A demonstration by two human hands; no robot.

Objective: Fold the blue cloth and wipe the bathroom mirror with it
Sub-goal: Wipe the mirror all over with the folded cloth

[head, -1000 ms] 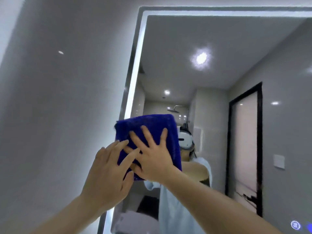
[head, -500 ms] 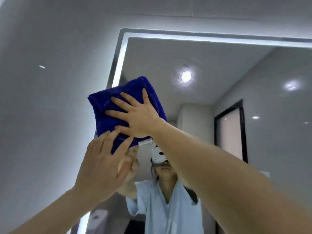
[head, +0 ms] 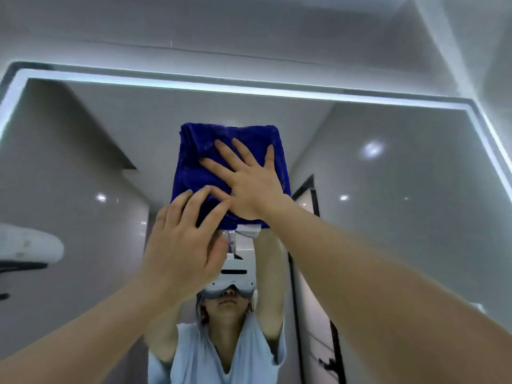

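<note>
The folded blue cloth (head: 199,167) lies flat against the bathroom mirror (head: 388,217), high up and a little below the mirror's lit top edge. My right hand (head: 249,184) presses on the cloth with its fingers spread. My left hand (head: 182,245) rests flat on the cloth's lower left corner, its fingertips beside the right hand's thumb. A white tag hangs from the cloth's bottom edge.
The mirror has a glowing light strip (head: 249,90) along its frame. It reflects a person in a light blue shirt with a white headset, and a dark-framed door (head: 313,245). A white object on a dark shelf (head: 27,248) shows at the left.
Both hands have slid the cloth from the mirror's upper left corner toward the middle of its top part. The view has tilted further up.
</note>
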